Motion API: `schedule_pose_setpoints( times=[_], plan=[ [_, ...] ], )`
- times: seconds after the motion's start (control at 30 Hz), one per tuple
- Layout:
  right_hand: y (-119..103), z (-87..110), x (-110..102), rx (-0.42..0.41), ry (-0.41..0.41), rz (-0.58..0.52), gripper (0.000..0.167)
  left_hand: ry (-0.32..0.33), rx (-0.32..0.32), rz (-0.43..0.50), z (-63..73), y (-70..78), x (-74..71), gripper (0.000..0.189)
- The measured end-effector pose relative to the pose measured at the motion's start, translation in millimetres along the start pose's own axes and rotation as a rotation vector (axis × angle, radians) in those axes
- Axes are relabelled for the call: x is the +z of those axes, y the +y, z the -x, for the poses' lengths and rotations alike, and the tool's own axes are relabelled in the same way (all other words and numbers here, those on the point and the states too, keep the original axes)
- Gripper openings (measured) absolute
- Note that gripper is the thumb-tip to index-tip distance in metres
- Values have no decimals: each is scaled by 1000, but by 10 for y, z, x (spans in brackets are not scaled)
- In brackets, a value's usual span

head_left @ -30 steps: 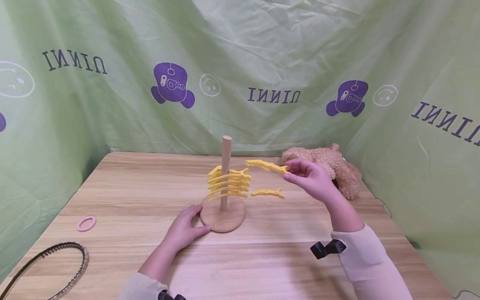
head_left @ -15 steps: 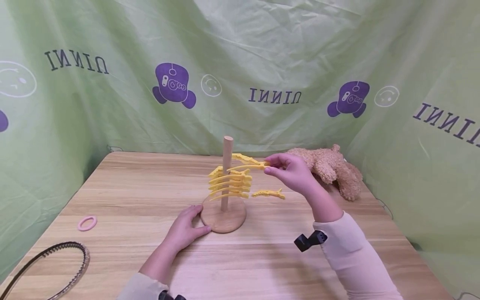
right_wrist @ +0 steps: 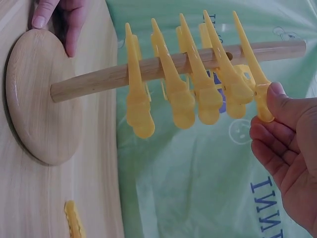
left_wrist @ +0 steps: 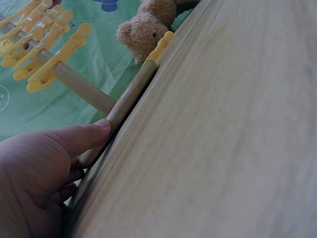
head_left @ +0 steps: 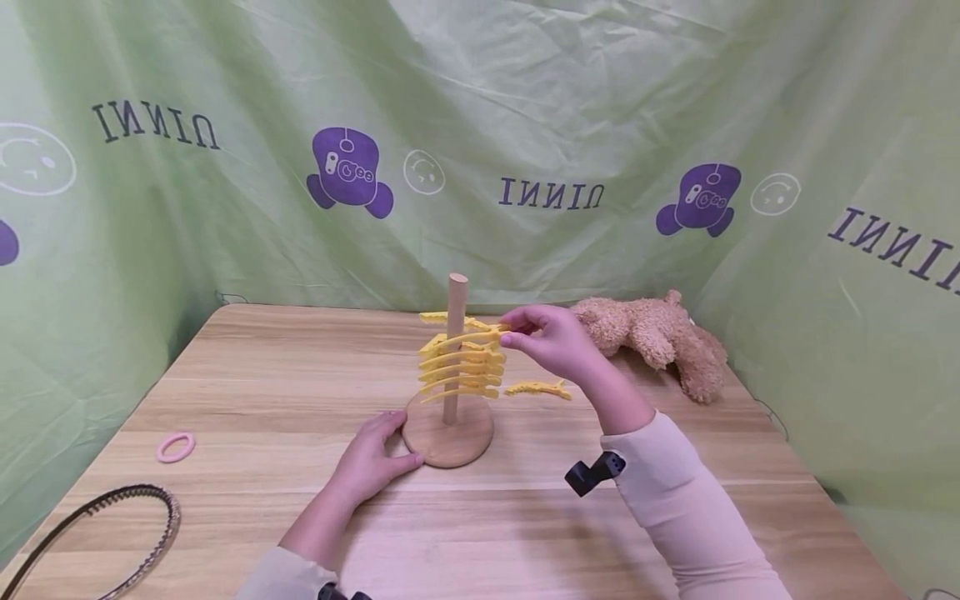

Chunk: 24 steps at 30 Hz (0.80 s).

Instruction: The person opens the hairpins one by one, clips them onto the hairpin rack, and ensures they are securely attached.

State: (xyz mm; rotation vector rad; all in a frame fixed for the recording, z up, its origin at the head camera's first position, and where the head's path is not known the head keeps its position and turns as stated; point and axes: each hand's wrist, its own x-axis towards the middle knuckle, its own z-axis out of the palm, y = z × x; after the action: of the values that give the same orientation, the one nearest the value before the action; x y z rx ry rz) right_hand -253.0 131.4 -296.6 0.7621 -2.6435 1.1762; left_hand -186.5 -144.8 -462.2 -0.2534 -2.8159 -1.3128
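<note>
A wooden stand (head_left: pixel 450 446) with a round base and an upright post is on the table. My left hand (head_left: pixel 371 458) grips the left edge of its base, thumb on the rim in the left wrist view. Between thumb and fingers, my right hand (head_left: pixel 551 340) pinches the rear end of a yellow alligator hair clip (right_wrist: pixel 250 54). That clip is spread, its two arms passing on either side of the post near its upper part. Below it, several yellow hair clips (right_wrist: pixel 176 94) are clamped on the post, one under another.
One more yellow clip (head_left: pixel 537 389) lies on the table right of the stand. A brown teddy bear (head_left: pixel 645 333) lies at the back right. A pink ring (head_left: pixel 176 447) and a dark toothed headband (head_left: pixel 167 508) are at the left. Green cloth (head_left: pixel 480 100) hangs behind.
My right hand has moved left with the hair clip, which has gone from closed beside the post to spread around it. The left hand has stayed at the base.
</note>
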Motion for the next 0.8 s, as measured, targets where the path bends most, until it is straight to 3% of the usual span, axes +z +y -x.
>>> schedule_pose_setpoints(
  times=[0.3,0.8],
  plan=[
    [-22,-7,16,35,-30,11,23,0,5,0,-1,1,1,74],
    [-5,47,25,9,-47,-14,27,3,9,4,9,4,0,74]
  ],
)
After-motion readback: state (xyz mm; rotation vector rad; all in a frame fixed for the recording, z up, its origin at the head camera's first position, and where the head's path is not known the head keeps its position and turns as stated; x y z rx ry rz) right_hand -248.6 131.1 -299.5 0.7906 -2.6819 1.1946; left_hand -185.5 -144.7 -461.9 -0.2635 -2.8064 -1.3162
